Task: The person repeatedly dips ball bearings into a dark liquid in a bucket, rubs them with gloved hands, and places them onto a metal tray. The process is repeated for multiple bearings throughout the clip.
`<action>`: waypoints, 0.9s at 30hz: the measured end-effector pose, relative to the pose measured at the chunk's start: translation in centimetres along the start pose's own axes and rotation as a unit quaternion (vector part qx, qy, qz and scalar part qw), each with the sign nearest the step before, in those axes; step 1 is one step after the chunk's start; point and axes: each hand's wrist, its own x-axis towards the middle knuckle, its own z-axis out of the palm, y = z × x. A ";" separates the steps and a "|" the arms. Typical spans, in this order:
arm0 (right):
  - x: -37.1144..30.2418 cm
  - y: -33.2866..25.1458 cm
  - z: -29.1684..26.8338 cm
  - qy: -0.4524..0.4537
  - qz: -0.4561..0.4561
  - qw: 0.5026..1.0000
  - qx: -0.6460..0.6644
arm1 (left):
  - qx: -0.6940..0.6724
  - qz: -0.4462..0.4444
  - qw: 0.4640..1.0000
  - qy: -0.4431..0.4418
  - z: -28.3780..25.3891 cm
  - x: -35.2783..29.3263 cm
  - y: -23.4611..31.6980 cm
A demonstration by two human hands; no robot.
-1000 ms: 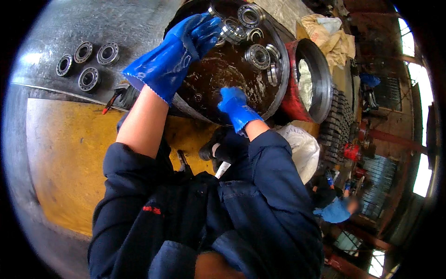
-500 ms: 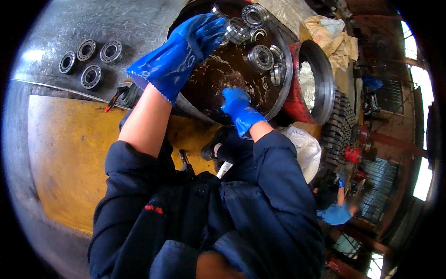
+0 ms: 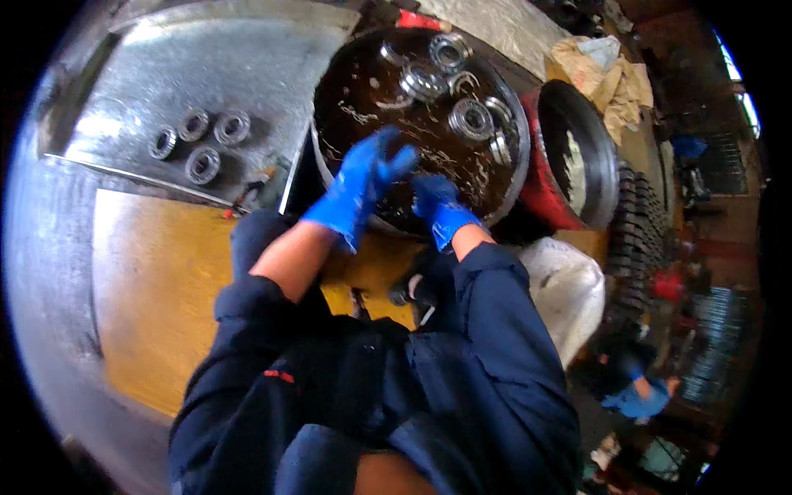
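Observation:
Both my hands wear long blue rubber gloves and are over a round drum of dark brown liquid with foam streaks. My left hand is above the near left part of the drum, open, thumb apart from the fingers, holding nothing. Just right of it, my right hand is low at the near side of the drum, fingers curled closed; what they hold, if anything, is hidden. At the drum's far and right side sit several steel roller bearings, among them one bearing nearest my right hand and another bearing farther back.
Several bearings lie on a metal sheet at left, near a dark tool. A red drum stands at right, with a white sack below it. Stacked dark parts and another person are farther right.
My left hand has come back from the far bearings toward the drum's near left side. My right hand stays closed near the drum's near edge. The whole view has shifted slightly.

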 end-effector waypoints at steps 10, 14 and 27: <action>-1.3 0.8 -0.4 0.076 0.044 0.926 0.367 | 0.356 0.176 0.910 0.114 2.7 -3.4 -0.2; 3.0 5.9 6.4 -0.023 0.160 0.952 0.261 | 0.405 0.128 0.897 0.122 3.3 -3.8 -2.3; 5.2 5.1 8.1 -0.038 0.113 0.963 0.243 | 0.422 0.057 0.900 0.091 3.9 -3.7 -3.3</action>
